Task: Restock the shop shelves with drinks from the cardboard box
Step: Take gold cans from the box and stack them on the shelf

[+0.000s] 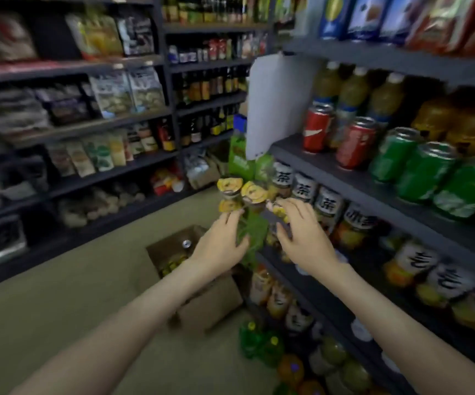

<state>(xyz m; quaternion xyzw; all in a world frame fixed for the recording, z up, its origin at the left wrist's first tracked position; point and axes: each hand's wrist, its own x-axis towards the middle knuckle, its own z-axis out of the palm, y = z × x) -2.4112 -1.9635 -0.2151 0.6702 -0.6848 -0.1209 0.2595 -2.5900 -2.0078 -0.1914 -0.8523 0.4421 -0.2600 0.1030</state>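
Both my hands hold a green shrink-wrapped pack of yellow-capped drink bottles (245, 195) up at the left end of the right-hand shelf unit (344, 178). My left hand (222, 238) grips the pack's left side, my right hand (299, 229) its right side, fingers curled on the wrap. The pack is level with the row of tea bottles (327, 201). Below my forearms, the open cardboard box (202, 300) stands on the floor with more bottles inside.
Red cans (316, 128) and green cans (427, 169) fill the shelf above. A white card (276, 104) hangs at the shelf end. Green and orange bottles (262, 346) lie on the floor by the box. Shelves of snacks (73, 132) line the left wall.
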